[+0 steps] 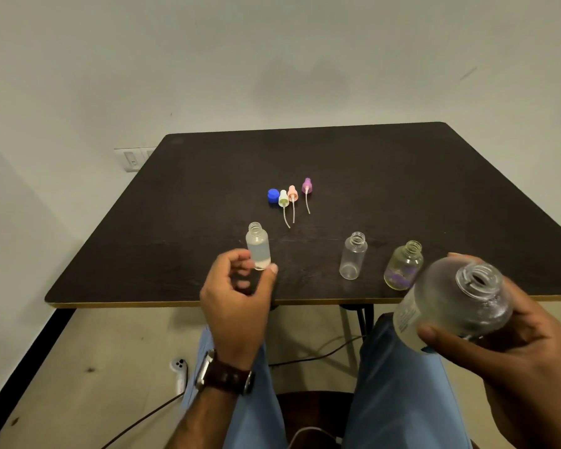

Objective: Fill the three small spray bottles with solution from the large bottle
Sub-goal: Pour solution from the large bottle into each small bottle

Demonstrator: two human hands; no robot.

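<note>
Three small open spray bottles stand near the front edge of the dark table. The left one holds some clear liquid, and my left hand pinches its base between thumb and forefinger. The middle bottle looks empty. The right one is yellowish with a purple patch. My right hand grips the large clear bottle, uncapped and tilted, in front of the table's edge at the right. Further back lie its blue cap and three spray heads: pale yellow, pink, purple.
A wall stands close behind and to the left of the table, with a switch plate at its left corner. On the floor lie a white controller and dark cables. My knees in blue trousers are below the table edge.
</note>
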